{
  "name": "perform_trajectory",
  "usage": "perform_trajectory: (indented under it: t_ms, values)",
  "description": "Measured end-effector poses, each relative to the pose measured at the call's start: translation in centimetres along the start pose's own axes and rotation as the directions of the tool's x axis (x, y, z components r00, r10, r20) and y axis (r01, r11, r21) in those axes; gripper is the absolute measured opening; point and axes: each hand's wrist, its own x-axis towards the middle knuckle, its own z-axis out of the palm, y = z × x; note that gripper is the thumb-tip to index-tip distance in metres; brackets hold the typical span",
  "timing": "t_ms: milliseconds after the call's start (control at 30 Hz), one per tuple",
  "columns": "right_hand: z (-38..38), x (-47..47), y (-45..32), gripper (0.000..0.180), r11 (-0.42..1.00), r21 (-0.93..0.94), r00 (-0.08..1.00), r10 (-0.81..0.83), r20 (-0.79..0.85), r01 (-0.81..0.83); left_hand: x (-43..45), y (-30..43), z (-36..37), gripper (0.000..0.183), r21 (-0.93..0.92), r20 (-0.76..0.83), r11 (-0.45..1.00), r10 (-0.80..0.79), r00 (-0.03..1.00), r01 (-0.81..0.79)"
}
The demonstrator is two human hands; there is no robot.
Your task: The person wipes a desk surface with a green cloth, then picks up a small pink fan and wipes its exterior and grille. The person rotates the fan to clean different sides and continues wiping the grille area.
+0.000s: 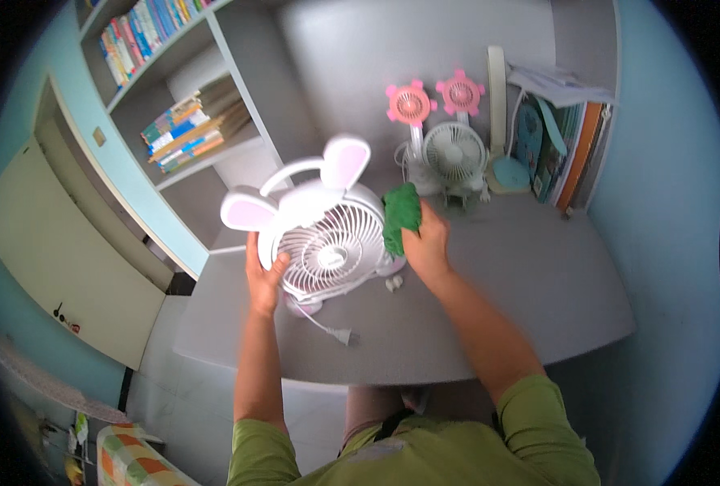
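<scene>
A white electric fan [333, 257] with pink-lined rabbit ears and a top handle stands tilted on the grey desk. My left hand [265, 279] grips its left rim, thumb on the front grille. Bunched in my right hand [428, 246] is a green cloth [402, 214], held against or close beside the fan's right side; contact cannot be made out. The fan's power plug [343, 336] lies on its short cord near the front. A small white object [394, 283] rests by the fan's right foot.
Behind stand smaller fans, a grey-white one [455, 152] and two pink-headed ones [411, 104], beside a desk lamp [497, 103]. Upright books [569, 158] carry loose papers [557, 85] at right. Bookshelves [181, 130] rise at left. The grey desk [517, 291] has a curved front edge.
</scene>
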Motion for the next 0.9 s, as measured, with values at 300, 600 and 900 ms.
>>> perform_trajectory:
  t_ms: [300,600,900]
  values:
    - [-1.1,-0.6,-7.6,0.059,0.721,0.265,0.543,-0.668,0.508,0.640,-10.0,6.8,9.4,0.059,-0.321,-0.158,0.945,0.008,0.987,-0.059]
    - [-1.9,1.3,-6.8,0.049,0.857,0.453,0.754,-0.463,0.466,0.247,-9.0,10.3,7.9,0.033,-0.623,-0.414,0.781,-0.371,0.831,0.038]
    - [3.7,7.2,-3.7,0.052,0.753,0.575,0.917,0.093,0.389,-0.320,1.5,10.4,9.7,0.051,0.832,0.324,0.225,0.546,0.773,-0.508]
